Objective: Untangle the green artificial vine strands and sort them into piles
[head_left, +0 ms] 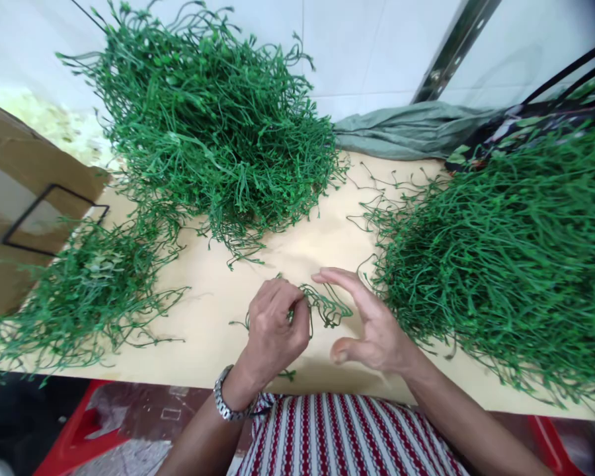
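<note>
My left hand [280, 320], with a metal watch [227, 395] at its wrist, is closed around a small bunch of thin green stems [330, 305]. They look like artificial plant stems with small budded tips, and their wavy ends stick out to the right of the fist. Just right of these ends is my right hand [369, 324], its thumb and fingers spread apart with nothing between them. A large heap of similar stems [500, 258] lies to the right, close to my right hand. Part of the held bunch is hidden by my left fist.
A tall heap of green stems [218, 132] stands at the back, and a smaller pile [99, 284] lies left. A cardboard box [39, 152] is at the left edge. Grey-green cloth [406, 129] lies along the wall. Red stools [86, 430] show below the pale table [203, 357].
</note>
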Demonstrator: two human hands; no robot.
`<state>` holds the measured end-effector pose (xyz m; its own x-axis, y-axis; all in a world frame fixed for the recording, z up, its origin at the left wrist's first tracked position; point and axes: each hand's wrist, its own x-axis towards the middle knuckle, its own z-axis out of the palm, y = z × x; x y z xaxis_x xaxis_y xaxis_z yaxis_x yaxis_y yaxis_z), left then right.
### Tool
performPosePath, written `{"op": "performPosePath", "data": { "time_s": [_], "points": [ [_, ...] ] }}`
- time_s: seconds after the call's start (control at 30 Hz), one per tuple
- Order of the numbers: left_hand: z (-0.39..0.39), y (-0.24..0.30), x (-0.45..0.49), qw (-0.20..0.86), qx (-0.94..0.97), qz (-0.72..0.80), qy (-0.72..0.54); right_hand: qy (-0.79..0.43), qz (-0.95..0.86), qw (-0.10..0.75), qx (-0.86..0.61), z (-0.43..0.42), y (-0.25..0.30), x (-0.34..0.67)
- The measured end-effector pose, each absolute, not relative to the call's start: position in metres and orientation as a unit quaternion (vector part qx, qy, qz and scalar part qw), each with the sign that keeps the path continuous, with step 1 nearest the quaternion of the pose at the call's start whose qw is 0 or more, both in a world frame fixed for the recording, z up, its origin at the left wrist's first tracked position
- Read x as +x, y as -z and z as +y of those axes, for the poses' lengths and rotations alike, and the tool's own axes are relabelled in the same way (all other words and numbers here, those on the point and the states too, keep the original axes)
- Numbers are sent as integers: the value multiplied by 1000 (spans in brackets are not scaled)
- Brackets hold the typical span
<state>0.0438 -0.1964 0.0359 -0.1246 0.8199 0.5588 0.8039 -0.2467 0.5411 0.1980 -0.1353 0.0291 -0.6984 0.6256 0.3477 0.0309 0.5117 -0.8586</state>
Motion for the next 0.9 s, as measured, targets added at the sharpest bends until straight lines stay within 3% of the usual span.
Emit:
{"op": "performPosePath", "data": {
  "time_s": [0.47,0.6,0.9],
  "points": [
    [-197,-34,49,58,635,629,-446,-450,-766,389,-245,-141,-15,183],
    [-196,-37,45,46,646,624,-437,-432,-793,346,-254,-137,-16,183],
    [-193,-41,39,80,673,608,-413,-549,-743,293,-244,-137,-23,185]
  ]
}}
